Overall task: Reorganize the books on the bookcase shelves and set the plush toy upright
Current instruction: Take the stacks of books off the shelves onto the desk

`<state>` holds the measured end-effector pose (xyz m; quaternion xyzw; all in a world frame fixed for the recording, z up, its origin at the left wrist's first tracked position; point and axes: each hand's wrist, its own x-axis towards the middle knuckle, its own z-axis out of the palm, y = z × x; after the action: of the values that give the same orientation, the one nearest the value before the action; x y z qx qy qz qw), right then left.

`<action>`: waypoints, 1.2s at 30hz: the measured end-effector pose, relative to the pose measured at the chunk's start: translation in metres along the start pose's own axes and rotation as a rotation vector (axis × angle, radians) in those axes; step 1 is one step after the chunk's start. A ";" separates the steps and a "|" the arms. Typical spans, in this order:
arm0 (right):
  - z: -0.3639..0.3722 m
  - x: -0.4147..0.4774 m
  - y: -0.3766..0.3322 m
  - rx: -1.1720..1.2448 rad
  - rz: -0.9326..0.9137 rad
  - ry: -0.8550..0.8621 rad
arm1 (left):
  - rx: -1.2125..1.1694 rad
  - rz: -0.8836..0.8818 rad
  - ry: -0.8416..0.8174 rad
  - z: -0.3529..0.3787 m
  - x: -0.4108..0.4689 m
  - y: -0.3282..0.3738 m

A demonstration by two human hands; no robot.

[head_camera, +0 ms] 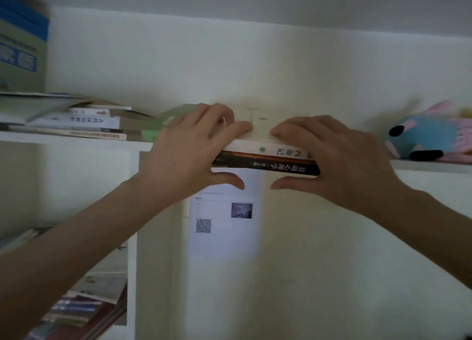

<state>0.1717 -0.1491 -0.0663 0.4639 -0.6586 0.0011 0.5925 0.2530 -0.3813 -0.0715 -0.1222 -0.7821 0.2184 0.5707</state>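
I hold two stacked books level in front of the bookcase top: a white book (270, 148) lying on a black book (265, 164). My left hand (189, 155) grips their left end, fingers on top and thumb underneath. My right hand (339, 158) grips the right end the same way. A blue and pink plush toy (424, 138) lies on its side on the top shelf (431, 166) at the right. A pile of flat books (84, 123) rests on the shelf at the left.
A cardboard box with blue print (23, 46) stands at the top left. A green object (155, 127) sits behind my left hand. A printed sheet with a QR code (224, 222) hangs on the wall below. Lower left shelves hold more books (76, 311).
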 end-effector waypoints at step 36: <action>-0.040 -0.299 0.013 0.074 0.302 -0.555 | -0.620 0.202 -0.259 0.103 -0.057 0.286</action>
<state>0.1553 0.0630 -0.2811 0.3645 -0.8562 -0.0136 0.3658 0.1575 -0.1775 -0.2831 -0.3378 -0.8611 0.0396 0.3779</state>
